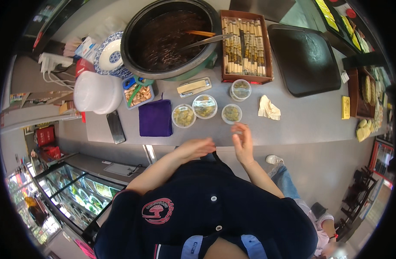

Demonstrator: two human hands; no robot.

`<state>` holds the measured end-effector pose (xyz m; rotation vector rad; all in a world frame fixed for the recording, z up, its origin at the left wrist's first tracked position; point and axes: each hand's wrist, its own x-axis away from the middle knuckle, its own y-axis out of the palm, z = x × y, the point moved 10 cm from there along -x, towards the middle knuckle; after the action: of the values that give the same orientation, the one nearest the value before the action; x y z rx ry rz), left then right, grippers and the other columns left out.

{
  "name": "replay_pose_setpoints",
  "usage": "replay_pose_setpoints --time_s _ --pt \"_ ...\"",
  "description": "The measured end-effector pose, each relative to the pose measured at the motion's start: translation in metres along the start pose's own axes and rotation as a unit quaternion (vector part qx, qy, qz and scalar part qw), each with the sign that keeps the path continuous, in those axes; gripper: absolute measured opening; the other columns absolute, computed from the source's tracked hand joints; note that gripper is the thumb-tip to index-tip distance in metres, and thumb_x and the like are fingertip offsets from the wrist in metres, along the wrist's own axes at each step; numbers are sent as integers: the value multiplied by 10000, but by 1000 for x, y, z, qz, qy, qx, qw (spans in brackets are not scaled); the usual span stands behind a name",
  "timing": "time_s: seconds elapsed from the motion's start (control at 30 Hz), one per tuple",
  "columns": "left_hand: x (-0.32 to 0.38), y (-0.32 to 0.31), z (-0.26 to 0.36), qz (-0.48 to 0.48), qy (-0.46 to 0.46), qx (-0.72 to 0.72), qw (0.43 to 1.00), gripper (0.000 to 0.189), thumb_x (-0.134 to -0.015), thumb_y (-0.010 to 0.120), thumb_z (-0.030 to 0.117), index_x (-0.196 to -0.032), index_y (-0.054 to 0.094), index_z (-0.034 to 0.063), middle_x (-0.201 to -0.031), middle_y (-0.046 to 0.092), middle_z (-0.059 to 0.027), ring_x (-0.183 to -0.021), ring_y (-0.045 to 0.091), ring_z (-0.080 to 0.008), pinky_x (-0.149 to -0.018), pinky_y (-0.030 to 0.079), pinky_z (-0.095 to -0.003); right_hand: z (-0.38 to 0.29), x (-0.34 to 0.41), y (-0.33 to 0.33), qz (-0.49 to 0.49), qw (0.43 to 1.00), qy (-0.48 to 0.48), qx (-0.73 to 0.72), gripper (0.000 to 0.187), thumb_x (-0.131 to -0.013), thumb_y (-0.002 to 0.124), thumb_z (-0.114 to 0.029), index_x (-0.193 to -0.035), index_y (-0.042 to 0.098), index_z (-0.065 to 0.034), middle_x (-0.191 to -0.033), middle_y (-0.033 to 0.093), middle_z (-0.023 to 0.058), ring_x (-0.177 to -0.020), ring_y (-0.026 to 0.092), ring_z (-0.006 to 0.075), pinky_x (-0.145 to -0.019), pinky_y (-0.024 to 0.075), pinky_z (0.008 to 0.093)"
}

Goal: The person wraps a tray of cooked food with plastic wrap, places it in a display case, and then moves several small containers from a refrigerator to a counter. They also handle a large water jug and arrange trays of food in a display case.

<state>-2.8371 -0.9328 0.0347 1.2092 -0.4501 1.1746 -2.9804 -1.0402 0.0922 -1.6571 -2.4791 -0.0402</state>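
My left hand (198,148) is over the counter's front edge, close to my body, with nothing visible in it. My right hand (243,140), fingers apart and holding nothing, reaches just below a small lidded tub (232,114) of greenish food. Two more clear tubs, one (184,116) left and one (205,106) beside it, stand side by side. Farther back is a stacked tub (241,90). A folded purple cloth (155,118) lies left of them, and a crumpled tissue (269,107) lies to the right.
A large pot (170,40) of dark liquid holds a ladle and chopsticks. Around it are patterned plates (102,58), a box of wrapped chopsticks (244,48), a black tray (306,60), a basket of peanuts (139,95) and a phone (116,127). Another person (287,181) is at lower right.
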Motion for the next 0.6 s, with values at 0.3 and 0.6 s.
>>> replay_pose_setpoints --time_s 0.3,0.6 --pt "40 -89 43 189 320 120 921 928 -793 393 706 -1450 6 177 -1499 78 -84 -1389 11 -249 -1085 107 -495 -12 -61 67 -33 993 30 -107 757 -884 540 -388 -1415 139 -28 -1453 154 138 -1335 196 268 -1049 264 448" --pt "20 -85 66 129 349 107 922 1014 -719 476 735 -1452 19 204 -1505 70 -41 -1384 58 -249 -1082 60 -512 -23 -43 55 7 999 -35 -34 623 -919 501 -300 -1382 217 5 -1400 288 159 -1296 300 270 -1025 310 384"
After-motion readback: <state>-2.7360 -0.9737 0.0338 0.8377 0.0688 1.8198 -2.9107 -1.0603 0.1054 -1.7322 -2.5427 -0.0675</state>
